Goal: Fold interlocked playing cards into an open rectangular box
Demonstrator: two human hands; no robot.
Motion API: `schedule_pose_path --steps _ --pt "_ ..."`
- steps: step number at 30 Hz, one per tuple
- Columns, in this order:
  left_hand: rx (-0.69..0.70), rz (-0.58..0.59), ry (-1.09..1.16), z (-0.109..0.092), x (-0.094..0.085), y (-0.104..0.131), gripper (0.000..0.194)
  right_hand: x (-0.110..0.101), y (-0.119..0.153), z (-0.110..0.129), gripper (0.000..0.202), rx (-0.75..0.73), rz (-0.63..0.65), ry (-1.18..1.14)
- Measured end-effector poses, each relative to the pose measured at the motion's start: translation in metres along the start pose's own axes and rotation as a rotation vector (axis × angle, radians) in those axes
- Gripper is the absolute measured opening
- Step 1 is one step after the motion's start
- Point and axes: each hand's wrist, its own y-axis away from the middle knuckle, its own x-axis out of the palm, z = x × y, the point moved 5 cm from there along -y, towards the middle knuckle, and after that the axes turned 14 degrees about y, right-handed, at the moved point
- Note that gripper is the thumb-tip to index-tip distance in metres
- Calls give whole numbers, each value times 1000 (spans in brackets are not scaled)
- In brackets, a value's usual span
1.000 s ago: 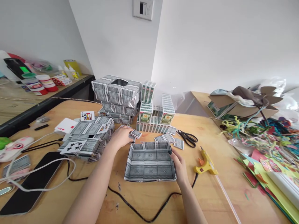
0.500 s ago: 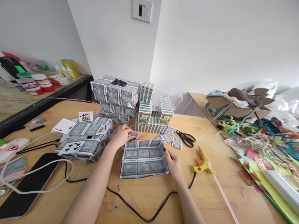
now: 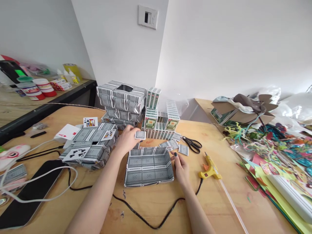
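An open tray made of grey patterned playing cards (image 3: 149,169) lies on the table in front of me. Past its back left corner, my left hand (image 3: 129,139) holds a small folded card (image 3: 140,135) with its grey back showing. My right hand (image 3: 180,165) is beside the tray's right wall, fingers apart and holding nothing. Loose card pieces (image 3: 183,149) lie behind the tray's right corner. Stacked card-covered boxes (image 3: 122,97) stand behind my left hand, and a card-covered block (image 3: 90,146) with face-up cards on it is to its left.
Black scissors (image 3: 192,144) and a yellow glue gun (image 3: 210,168) lie to the right, its black cord curving before the tray. Green card packs (image 3: 161,133) stand behind. A phone (image 3: 31,195) and white cable are left; colourful craft scraps (image 3: 270,146) cover the far right.
My left hand has lifted slightly with the card, whose patterned back now shows. My right hand has let go of the tray's right wall.
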Motion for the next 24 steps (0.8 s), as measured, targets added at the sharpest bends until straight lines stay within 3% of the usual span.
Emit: schedule_pose_path --steps 3,7,10,13,17,21,24 --pt "116 -55 39 -30 -9 4 38 -6 1 -1 38 2 -79 23" --pt "277 28 156 -75 -11 17 38 -10 6 7 28 -63 -114 -42" --pt "383 178 207 -104 0 32 38 -10 12 18 36 -170 -78 -160" --pt "452 342 196 -121 17 45 34 -4 15 25 39 -210 48 -224" --pt "475 368 163 -126 29 48 38 1 12 17 27 -105 93 -231" --pt "390 339 205 -112 26 41 67 -4 5 8 26 -55 24 -235" --pt "232 360 153 -89 26 34 50 -10 1 2 29 -18 -73 -315"
